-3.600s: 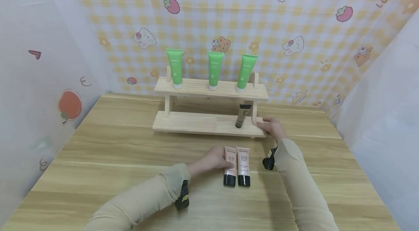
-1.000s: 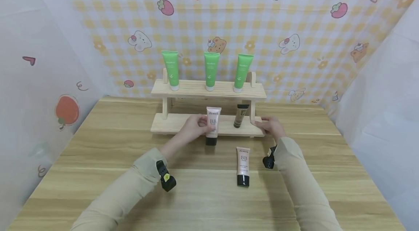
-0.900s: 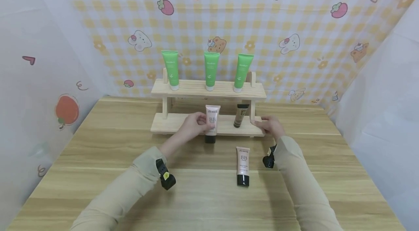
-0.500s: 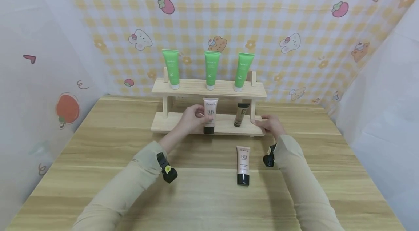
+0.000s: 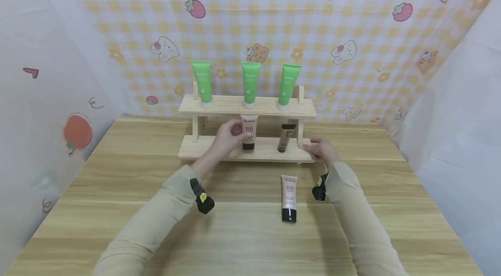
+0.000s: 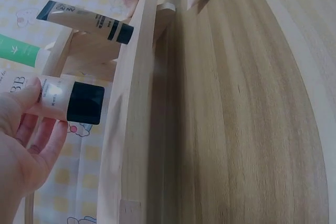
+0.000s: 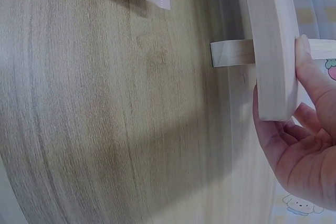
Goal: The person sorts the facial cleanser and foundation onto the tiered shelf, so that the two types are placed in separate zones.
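Observation:
My left hand (image 5: pixel 225 139) pinches a pink BB cream tube (image 5: pixel 249 126) between thumb and fingers, black cap down, at the middle of the lower board of a two-tier wooden display shelf (image 5: pixel 193 149). In the left wrist view, the tube's black cap (image 6: pixel 85 103) is close to the board and nothing covers it. My right hand (image 5: pixel 324 150) grips the right end of the lower board, thumb on top and fingers underneath, as the right wrist view shows. A small brown tube with a dark crimped end (image 5: pixel 286 138) stands on that board, to the right of the held tube.
Three green tubes stand along the upper board: left (image 5: pixel 202 84), middle (image 5: pixel 250 84) and right (image 5: pixel 288 86). Another BB cream tube (image 5: pixel 288 197) lies on the wooden table (image 5: pixel 242 241) in front of the shelf. A checked cloth (image 5: pixel 219 32) hangs behind.
My left hand has lifted one BB cream tube off the table, turned it upright and carried it back to the lower board. My right hand has kept its grip on the shelf.

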### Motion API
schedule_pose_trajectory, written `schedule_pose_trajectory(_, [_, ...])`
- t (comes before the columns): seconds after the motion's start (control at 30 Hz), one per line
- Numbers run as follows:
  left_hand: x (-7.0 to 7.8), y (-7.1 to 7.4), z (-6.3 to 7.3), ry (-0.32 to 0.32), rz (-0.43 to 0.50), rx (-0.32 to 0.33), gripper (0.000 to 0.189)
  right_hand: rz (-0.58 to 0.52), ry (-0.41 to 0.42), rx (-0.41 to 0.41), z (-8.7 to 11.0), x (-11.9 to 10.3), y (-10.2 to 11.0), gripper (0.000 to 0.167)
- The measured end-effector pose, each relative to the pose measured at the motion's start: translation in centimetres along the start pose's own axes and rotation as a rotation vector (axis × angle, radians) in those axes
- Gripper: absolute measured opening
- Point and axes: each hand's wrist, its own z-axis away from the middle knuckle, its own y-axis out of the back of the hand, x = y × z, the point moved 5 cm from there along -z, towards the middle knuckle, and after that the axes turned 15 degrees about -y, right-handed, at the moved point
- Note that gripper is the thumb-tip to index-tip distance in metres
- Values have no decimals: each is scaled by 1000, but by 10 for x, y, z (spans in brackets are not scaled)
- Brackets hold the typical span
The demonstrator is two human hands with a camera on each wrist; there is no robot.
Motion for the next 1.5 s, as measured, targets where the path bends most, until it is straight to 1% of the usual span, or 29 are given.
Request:
schedule_pose_trajectory(0.1, [-3, 0, -1, -20, -5, 2, 46, 0, -3, 3, 0, 0, 0, 74])
schedule_pose_trajectory(0.27, [-10, -3, 2, -27, -9, 4, 43, 16, 3, 10, -2, 1, 0, 75])
schedule_pose_trajectory(0.37, [-13, -5, 3, -30, -13, 2, 43, 13, 4, 18, -3, 2, -1, 73])
schedule_pose_trajectory(0.43, [-13, -6, 4, -42, -25, 8, 43, 15, 2, 20, -4, 3, 0, 73])
schedule_pose_trajectory(0.6, [-10, -8, 6, -61, -4, 12, 41, 11, -8, 20, -5, 3, 1, 74])
schedule_pose_trajectory(0.7, [-11, -8, 6, -48, 2, -1, 42, 4, -9, 22, -5, 3, 1, 74])
schedule_pose_trajectory(0.87, [-14, -8, 6, -24, 3, -6, 46, 6, -3, 14, -4, 3, -1, 75])
schedule_pose_trajectory(1.1, [-15, -8, 11, 28, 34, -6, 57, -8, -6, 3, -3, 3, -2, 76])
schedule_pose_trajectory(1.23, [-14, -6, 15, 81, 57, -19, 64, -22, -8, -12, -3, 2, -1, 77])
schedule_pose_trajectory(1.33, [-12, -4, 19, 143, 44, -56, 65, -35, -8, -24, -1, 2, -1, 78])
schedule_pose_trajectory(1.43, [-9, -2, 25, 213, 20, -110, 63, -53, 0, -31, 0, 2, -1, 78])
schedule_pose_trajectory(1.5, [-8, -1, 28, 247, 7, -145, 60, -62, 6, -29, 1, 2, -2, 77])
